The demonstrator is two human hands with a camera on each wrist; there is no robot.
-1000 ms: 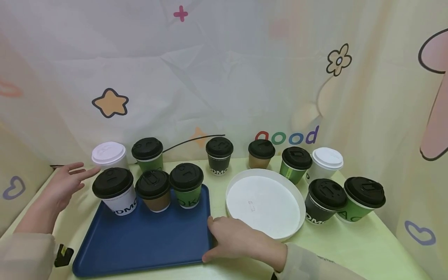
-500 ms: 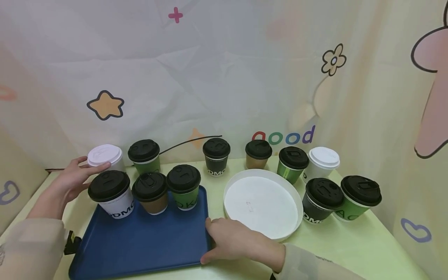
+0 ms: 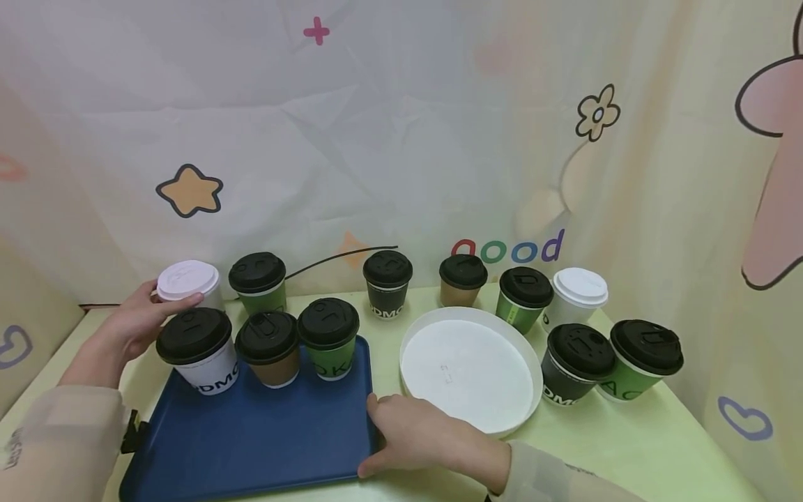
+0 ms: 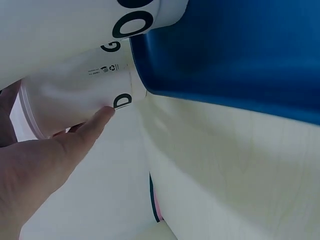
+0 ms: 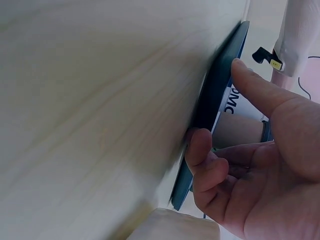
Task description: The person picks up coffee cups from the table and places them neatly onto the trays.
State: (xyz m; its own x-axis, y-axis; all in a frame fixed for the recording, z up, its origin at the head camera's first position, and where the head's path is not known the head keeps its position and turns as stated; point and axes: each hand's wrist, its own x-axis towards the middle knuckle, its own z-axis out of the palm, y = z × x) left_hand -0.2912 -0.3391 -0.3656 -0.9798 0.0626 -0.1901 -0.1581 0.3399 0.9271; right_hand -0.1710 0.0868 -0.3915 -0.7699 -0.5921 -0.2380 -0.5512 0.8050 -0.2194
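At the far left, my left hand (image 3: 134,321) holds a white paper cup with a white lid (image 3: 188,279), thumb on its near side and fingers round behind it. The left wrist view shows the thumb (image 4: 95,125) against the wall of this cup (image 4: 75,95). My right hand (image 3: 417,443) grips the right edge of a blue tray (image 3: 263,439), thumb at the near corner in the head view. Along the tray's back stand a white cup with a black lid (image 3: 210,373), a brown cup (image 3: 279,369) and a green cup (image 3: 332,359).
Behind the tray stands another green cup (image 3: 260,296). A round white tray (image 3: 464,362) lies to the right, with several lidded cups around it, including a dark cup (image 3: 564,380) and a green cup (image 3: 627,383). A printed curtain (image 3: 401,139) hangs behind the table.
My left hand has moved right and closed round the white-lidded cup. My right hand has stayed on the tray's edge. The camera view has shifted slightly.
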